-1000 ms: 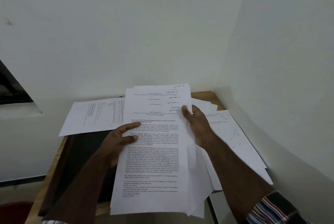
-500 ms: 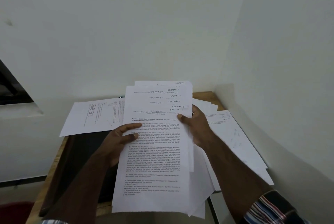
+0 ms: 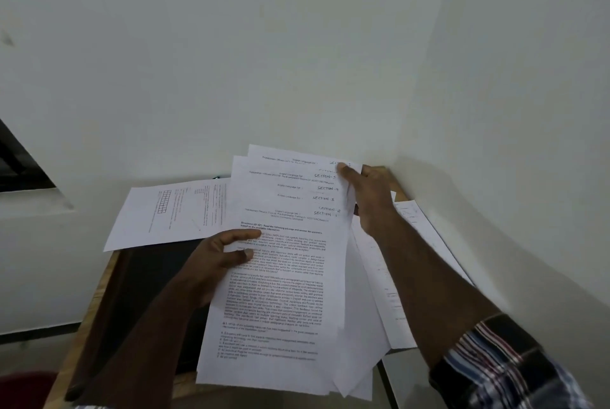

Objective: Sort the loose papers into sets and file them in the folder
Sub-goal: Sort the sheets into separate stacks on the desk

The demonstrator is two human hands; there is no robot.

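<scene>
A fanned stack of printed sheets [image 3: 284, 276], each marked with a handwritten section label at its top right, is held above the table. My left hand [image 3: 214, 263] grips the stack's left edge, thumb on the top page. My right hand [image 3: 366, 197] pinches the top right corner of the rearmost sheet, thumb over its label. A dark folder [image 3: 148, 293] lies on the table under my left arm, mostly hidden. One loose sheet [image 3: 171, 213] lies flat at the back left; more sheets [image 3: 416, 243] lie to the right beneath my right arm.
The wooden table [image 3: 95, 289] stands in a corner, with white walls close behind it and along its right side. A dark window opening [image 3: 19, 157] is on the left. Something red [image 3: 23, 389] shows at the bottom left, below the table edge.
My right hand has slid up from the stack's right edge to the top right corner. The sheets are fanned further, showing more section labels. My left hand has hardly moved.
</scene>
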